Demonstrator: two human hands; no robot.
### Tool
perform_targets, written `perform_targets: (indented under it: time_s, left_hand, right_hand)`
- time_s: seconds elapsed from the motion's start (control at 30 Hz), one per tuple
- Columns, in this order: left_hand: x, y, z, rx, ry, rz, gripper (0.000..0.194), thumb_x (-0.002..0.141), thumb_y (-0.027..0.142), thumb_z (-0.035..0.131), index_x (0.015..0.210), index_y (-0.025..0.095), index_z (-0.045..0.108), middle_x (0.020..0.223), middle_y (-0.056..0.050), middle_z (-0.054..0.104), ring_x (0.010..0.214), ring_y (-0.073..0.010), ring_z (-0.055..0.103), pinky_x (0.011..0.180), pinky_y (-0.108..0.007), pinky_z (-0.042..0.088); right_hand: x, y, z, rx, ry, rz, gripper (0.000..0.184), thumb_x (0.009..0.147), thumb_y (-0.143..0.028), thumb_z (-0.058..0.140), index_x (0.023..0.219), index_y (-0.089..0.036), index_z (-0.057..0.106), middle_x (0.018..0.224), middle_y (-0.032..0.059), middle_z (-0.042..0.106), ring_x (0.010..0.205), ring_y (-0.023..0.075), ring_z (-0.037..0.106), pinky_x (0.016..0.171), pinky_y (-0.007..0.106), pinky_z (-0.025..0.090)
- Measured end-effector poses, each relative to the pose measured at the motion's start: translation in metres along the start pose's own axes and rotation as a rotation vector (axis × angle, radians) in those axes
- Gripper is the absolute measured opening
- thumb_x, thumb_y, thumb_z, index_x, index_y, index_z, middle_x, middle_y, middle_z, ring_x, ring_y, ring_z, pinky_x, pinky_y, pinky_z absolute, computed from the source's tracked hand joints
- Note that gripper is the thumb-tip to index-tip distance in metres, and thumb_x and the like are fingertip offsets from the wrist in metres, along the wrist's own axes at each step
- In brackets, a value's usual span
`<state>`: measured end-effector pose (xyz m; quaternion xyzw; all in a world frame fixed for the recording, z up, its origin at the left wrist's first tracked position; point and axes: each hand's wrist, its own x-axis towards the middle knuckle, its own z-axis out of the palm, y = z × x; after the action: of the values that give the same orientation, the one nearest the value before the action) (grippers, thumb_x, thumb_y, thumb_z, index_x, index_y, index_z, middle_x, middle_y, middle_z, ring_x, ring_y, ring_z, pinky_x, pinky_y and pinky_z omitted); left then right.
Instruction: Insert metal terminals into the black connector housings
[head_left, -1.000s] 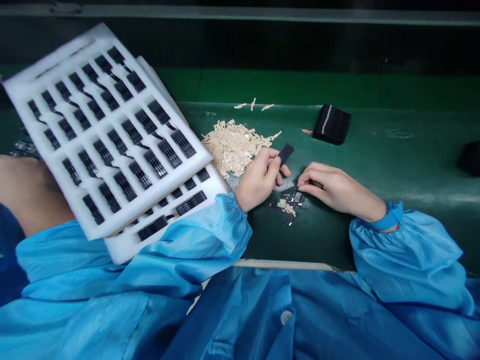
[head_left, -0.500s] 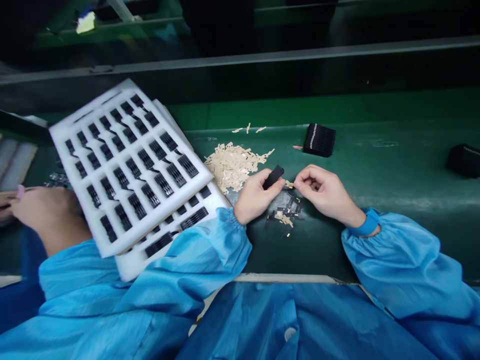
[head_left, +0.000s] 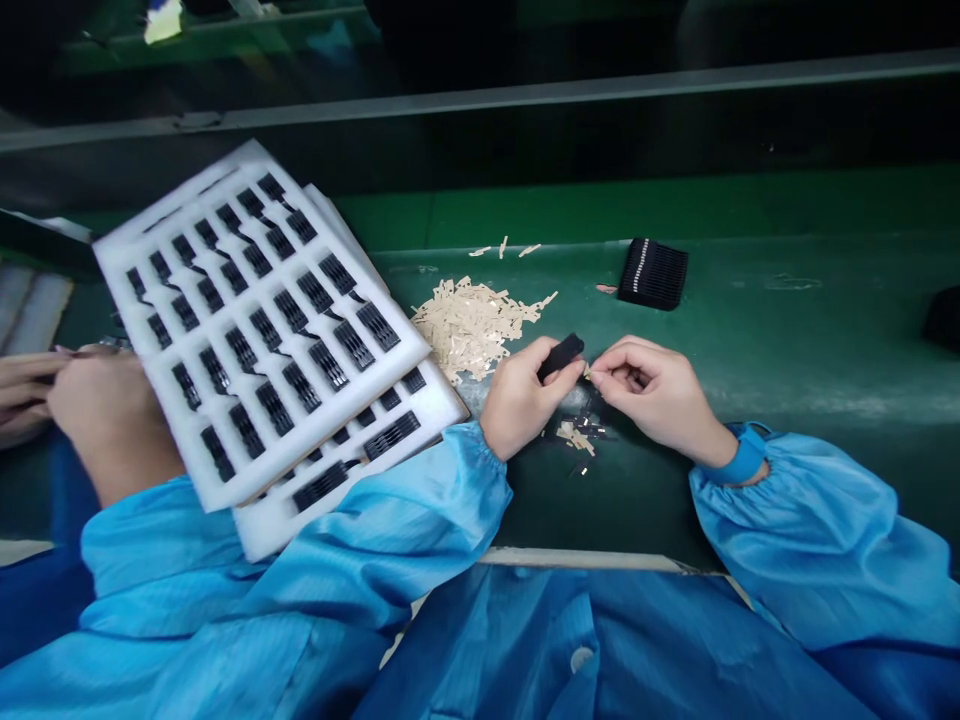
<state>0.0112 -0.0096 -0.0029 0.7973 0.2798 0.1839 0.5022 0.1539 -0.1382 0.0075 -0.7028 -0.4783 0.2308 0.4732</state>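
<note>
My left hand (head_left: 521, 398) is shut on a small black comb-like part (head_left: 560, 358), holding it between thumb and fingers. My right hand (head_left: 656, 398) pinches a tiny beige strip (head_left: 592, 371) at its fingertips, right against the end of the black part. A loose pile of beige strips (head_left: 471, 327) lies just beyond my left hand. Below my hands is a small scatter of black and beige pieces (head_left: 579, 435) on the green belt (head_left: 787, 370).
White foam trays (head_left: 259, 340) with rows of black parts lie at the left, with another person's hand (head_left: 112, 420) beside them. A black stack (head_left: 652, 273) stands beyond the pile. My blue sleeves fill the bottom.
My hands have come closer together, and the right fingertips now meet the black part. The view has shifted slightly. The other person's hand has moved in at the left.
</note>
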Motion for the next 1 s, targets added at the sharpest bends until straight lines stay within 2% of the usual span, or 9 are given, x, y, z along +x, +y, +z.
perform_targets:
  time_s: [0.07,0.23,0.43,0.5,0.6,0.7,0.73,0.83,1.0]
  left_hand:
    - [-0.001,-0.001,0.001,0.033,-0.022,0.034,0.017,0.09,0.035,0.063,0.084,0.019,0.063,0.068,0.004,0.056,0.063,-0.0109,0.051,0.06,-0.024,0.039]
    - [-0.002,0.002,0.0,0.055,-0.063,0.075,0.017,0.088,0.031,0.062,0.076,0.019,0.058,0.061,0.005,0.046,0.06,-0.0101,0.045,0.058,-0.023,0.036]
    - [-0.001,0.002,-0.001,0.058,-0.039,0.065,0.019,0.083,0.025,0.06,0.068,0.02,0.049,0.058,0.006,0.043,0.057,-0.0095,0.042,0.057,-0.023,0.034]
    - [0.001,0.001,-0.005,0.111,0.027,0.059,0.021,0.084,0.027,0.06,0.067,0.02,0.048,0.057,0.006,0.043,0.056,-0.0101,0.042,0.056,-0.024,0.034]
    - [0.006,0.002,-0.013,0.271,0.23,0.016,0.028,0.086,0.031,0.062,0.066,0.021,0.045,0.056,0.004,0.044,0.053,-0.0116,0.042,0.055,-0.026,0.031]
    - [0.008,0.003,-0.019,0.375,0.319,-0.007,0.014,0.084,0.027,0.064,0.075,0.022,0.054,0.058,0.004,0.049,0.056,-0.0142,0.049,0.058,-0.027,0.034]
    - [0.008,0.003,-0.02,0.376,0.304,-0.002,0.005,0.083,0.024,0.064,0.084,0.022,0.059,0.06,0.004,0.05,0.058,-0.0151,0.052,0.06,-0.027,0.036]
    - [0.007,0.003,-0.019,0.258,0.193,0.023,0.023,0.087,0.023,0.061,0.11,0.022,0.065,0.068,0.003,0.059,0.064,-0.0153,0.058,0.069,-0.028,0.044]
    - [0.007,0.006,-0.012,-0.109,-0.082,0.035,0.029,0.093,0.036,0.06,0.114,0.018,0.068,0.094,-0.004,0.072,0.078,-0.0154,0.064,0.073,-0.027,0.05]
  right_hand:
    - [-0.001,0.001,0.001,-0.036,0.024,-0.014,0.008,0.089,-0.024,0.066,0.082,-0.021,0.069,0.08,0.0018,0.063,0.057,0.0109,0.045,0.053,0.029,0.037]
    - [-0.003,0.002,0.003,-0.076,0.047,-0.051,0.008,0.09,-0.021,0.064,0.083,-0.021,0.068,0.079,0.0017,0.062,0.056,0.0115,0.045,0.054,0.03,0.038]
    - [-0.002,-0.001,0.004,-0.064,0.029,-0.055,0.007,0.088,-0.022,0.065,0.081,-0.021,0.067,0.078,0.0015,0.062,0.056,0.0114,0.046,0.053,0.029,0.038]
    - [-0.001,0.001,0.004,-0.023,0.06,-0.022,0.009,0.088,-0.025,0.066,0.08,-0.021,0.067,0.078,0.002,0.063,0.056,0.0117,0.047,0.053,0.029,0.039]
    - [0.002,0.006,0.005,0.077,0.133,0.051,0.013,0.088,-0.031,0.069,0.08,-0.021,0.067,0.078,0.0028,0.064,0.06,0.0136,0.053,0.055,0.029,0.042]
    - [0.004,0.01,0.005,0.123,0.144,0.08,0.016,0.088,-0.035,0.069,0.081,-0.021,0.067,0.078,0.0029,0.064,0.063,0.0144,0.055,0.057,0.03,0.043]
    - [0.005,0.01,0.005,0.117,0.14,0.078,0.016,0.088,-0.035,0.069,0.08,-0.021,0.067,0.078,0.0028,0.063,0.063,0.0142,0.054,0.056,0.029,0.043]
    - [0.005,0.01,0.005,0.09,0.119,0.065,0.017,0.089,-0.036,0.069,0.081,-0.02,0.068,0.078,0.0026,0.063,0.062,0.0137,0.053,0.056,0.029,0.042]
    - [0.004,0.008,0.002,0.071,0.051,0.018,0.015,0.091,-0.032,0.066,0.081,-0.02,0.066,0.081,0.0027,0.061,0.064,0.0135,0.053,0.055,0.028,0.041]
